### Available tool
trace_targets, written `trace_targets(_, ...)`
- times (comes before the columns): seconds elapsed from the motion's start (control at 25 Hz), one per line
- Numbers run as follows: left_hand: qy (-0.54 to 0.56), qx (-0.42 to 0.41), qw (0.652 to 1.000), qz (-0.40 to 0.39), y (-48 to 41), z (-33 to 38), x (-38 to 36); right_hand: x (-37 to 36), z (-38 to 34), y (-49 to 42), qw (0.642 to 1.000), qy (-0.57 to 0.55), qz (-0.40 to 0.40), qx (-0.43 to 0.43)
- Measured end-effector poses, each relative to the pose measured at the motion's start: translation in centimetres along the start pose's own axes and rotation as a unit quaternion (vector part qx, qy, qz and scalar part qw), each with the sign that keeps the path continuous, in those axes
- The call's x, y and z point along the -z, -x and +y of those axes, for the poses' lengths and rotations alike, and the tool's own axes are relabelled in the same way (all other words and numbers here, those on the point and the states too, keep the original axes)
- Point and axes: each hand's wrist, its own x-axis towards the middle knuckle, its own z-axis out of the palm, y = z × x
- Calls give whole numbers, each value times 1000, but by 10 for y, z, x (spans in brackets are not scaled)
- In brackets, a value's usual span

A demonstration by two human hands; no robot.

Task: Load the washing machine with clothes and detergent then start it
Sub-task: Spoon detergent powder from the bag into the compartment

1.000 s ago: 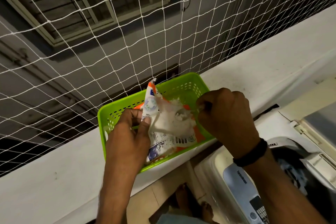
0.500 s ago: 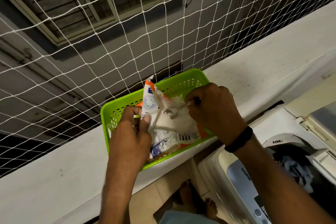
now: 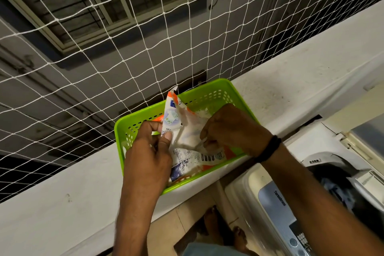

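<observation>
We see the washing machine lower right, dark clothes in its tub. A green basket sits on the white ledge. In it: the crumpled white-and-orange detergent packet, open, barcode visible. Left hand fingers pinch the packet's edge; right hand fingers are closed inside its mouth.

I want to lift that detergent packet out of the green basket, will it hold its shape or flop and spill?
Probably floppy: the detergent packet is creased and folds where the left hand pinches it. It looks open at the top, where the right hand reaches in, so tipping may spill powder. Likely light, since it seems partly empty.
</observation>
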Motion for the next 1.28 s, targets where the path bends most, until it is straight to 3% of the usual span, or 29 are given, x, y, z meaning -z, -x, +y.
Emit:
trace_targets(0.12,10,9,1000,4,1,2,3,5,1,0,996,-81,30,-35)
trace_targets(0.28,10,32,999,14,3,2,3,22,6,9,992,-69,105,-9)
trace_targets(0.72,3,16,999,47,13,10,1,37,10,47,960,-242,134,43)
trace_targets(0.92,85,-40,990,109,25,19,-3,43,16,57,941,-304,135,57)
trace_targets(1.08,188,-118,958,184,41,37,-12,50,26,69,927,-344,138,62)
trace_targets(1.28,277,-175,932,156,62,61,-41,67,50,95,904,-387,178,47)
